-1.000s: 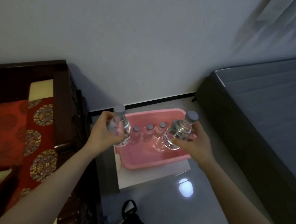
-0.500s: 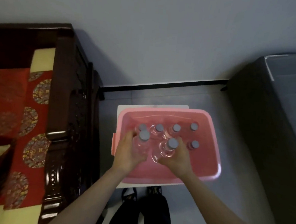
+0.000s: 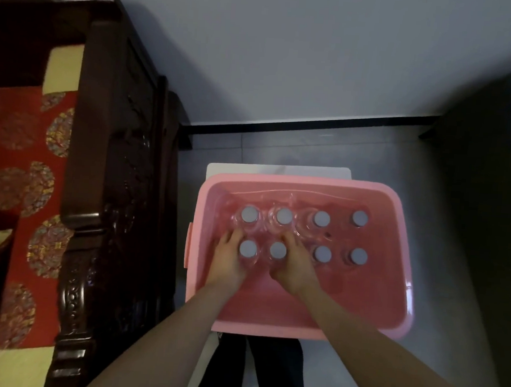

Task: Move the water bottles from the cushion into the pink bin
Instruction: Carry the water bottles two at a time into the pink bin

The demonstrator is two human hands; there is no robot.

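The pink bin (image 3: 296,326) sits on the floor in front of me, seen from above. Several clear water bottles with grey caps stand upright inside it in two rows. My left hand (image 3: 228,259) wraps around the front-left bottle (image 3: 248,249). My right hand (image 3: 294,264) wraps around the bottle beside it (image 3: 278,250). Both bottles stand on the bin's floor with only their caps and shoulders showing past my fingers. The red patterned cushion (image 3: 17,158) lies on the wooden seat at the left; no bottle shows on its visible part.
A dark carved wooden armrest (image 3: 97,182) stands between the cushion and the bin. A white board (image 3: 280,169) lies under the bin. A dark bed frame (image 3: 489,209) borders the right side. My legs in dark trousers (image 3: 266,372) show below the bin.
Both hands carried a bottle each from chest height down into the bin and set them in the front row. The view tilted down over the bin.
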